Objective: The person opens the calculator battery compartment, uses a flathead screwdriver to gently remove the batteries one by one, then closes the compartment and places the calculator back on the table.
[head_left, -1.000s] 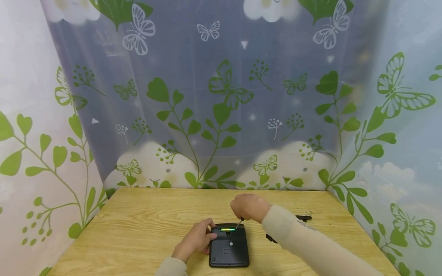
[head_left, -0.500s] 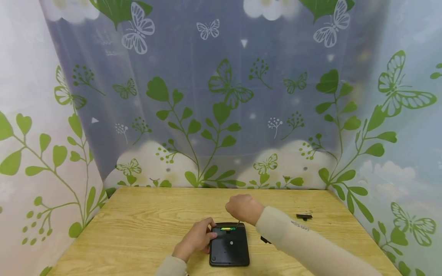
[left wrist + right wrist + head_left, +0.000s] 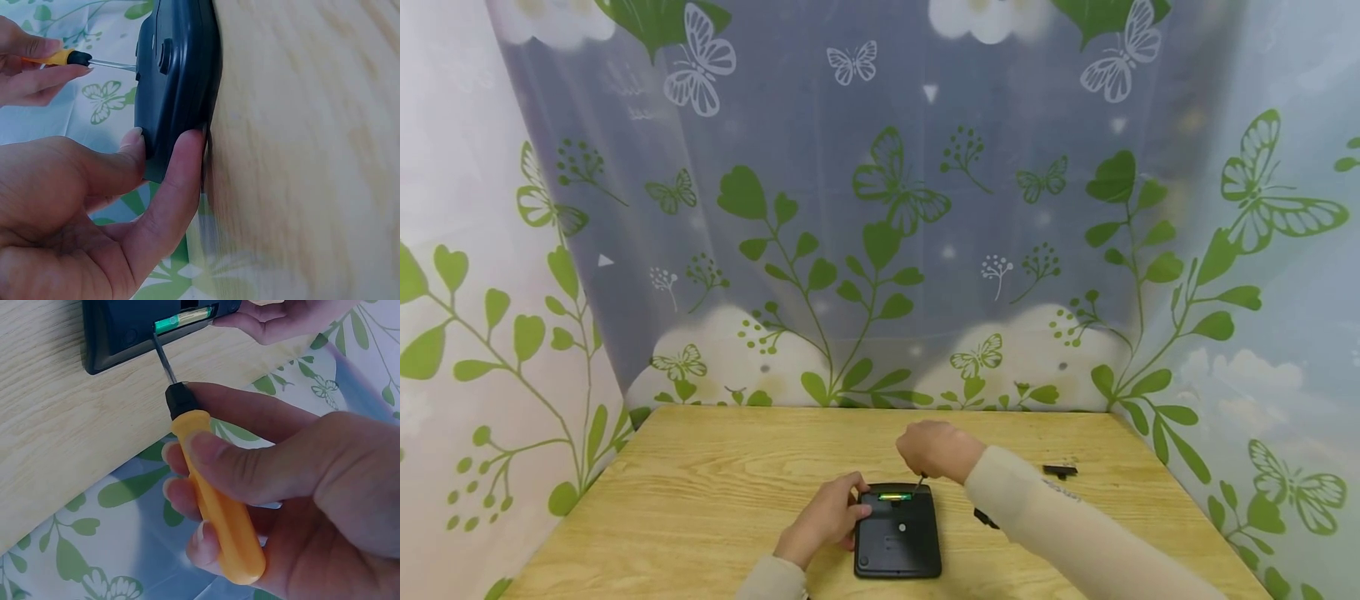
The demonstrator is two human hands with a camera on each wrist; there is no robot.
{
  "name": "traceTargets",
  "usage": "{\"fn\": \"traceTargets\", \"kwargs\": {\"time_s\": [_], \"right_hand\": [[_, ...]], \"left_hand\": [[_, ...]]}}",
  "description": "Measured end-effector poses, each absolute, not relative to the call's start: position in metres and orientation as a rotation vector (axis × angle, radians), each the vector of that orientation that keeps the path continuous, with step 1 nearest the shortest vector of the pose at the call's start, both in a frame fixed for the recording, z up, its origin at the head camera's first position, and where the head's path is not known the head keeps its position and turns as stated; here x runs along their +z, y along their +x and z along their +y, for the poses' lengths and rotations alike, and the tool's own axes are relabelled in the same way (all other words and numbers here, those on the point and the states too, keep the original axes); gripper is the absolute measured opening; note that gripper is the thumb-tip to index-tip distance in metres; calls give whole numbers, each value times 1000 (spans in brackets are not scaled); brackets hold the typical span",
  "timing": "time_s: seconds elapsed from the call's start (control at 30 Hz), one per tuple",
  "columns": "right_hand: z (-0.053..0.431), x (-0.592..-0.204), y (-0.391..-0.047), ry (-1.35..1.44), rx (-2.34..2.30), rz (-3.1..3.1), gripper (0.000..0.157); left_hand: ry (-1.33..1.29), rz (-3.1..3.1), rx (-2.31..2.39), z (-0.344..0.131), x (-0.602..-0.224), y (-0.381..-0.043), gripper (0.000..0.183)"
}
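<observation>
**Yellow-handled screwdriver with metal shaft [image 3: 234, 531] at the far edge of a flat black plastic device [image 3: 898, 550]**

The black device lies on a light wooden surface [image 3: 737, 467], in the near middle of the scene, with a small pale round spot on its upper face. In its long slot [image 3: 214, 310], near the far edge, sits a green and gold cylindrical battery [image 3: 184, 320].

The person's left grip [image 3: 823, 518] is pinching the far left part of the device: the thumb is on the upper face and one finger is at the lower edge. The right grip [image 3: 942, 451] is holding the screwdriver, its thumb and fingers curled around the handle. The shaft points down to the right end of the battery; I cannot tell if the tip touches it.

Farther to the right, a narrow black piece [image 3: 1060, 472] lies on the surface, well apart from the device. Behind stands a blue-grey cloth with green leaves and butterflies [image 3: 865, 117].
</observation>
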State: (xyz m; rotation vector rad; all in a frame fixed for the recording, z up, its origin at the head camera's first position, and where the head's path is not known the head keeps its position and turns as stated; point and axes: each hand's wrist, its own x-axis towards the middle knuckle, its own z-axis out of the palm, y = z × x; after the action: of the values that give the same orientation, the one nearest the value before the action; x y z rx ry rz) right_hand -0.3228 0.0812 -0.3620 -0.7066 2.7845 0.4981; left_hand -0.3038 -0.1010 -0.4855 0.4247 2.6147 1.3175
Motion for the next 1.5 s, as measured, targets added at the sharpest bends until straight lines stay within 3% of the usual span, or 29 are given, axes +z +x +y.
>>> {"fn": "traceTargets", "kwargs": {"time_s": [0.23, 0.4, 0.93, 1.5], "right_hand": [[95, -365, -327, -797, 364, 2784, 38], [107, -364, -330, -837, 244, 2779, 25], [138, -371, -338, -818, 15, 2744, 46], [164, -390, -353, -901, -215, 2700, 44]], "left_hand": [[402, 2612, 1297, -101, -485, -304, 18], [393, 2615, 1298, -100, -485, -304, 17], [387, 2616, 1303, -99, -484, -303, 18], [394, 2617, 1315, -99, -484, -303, 17]]}}
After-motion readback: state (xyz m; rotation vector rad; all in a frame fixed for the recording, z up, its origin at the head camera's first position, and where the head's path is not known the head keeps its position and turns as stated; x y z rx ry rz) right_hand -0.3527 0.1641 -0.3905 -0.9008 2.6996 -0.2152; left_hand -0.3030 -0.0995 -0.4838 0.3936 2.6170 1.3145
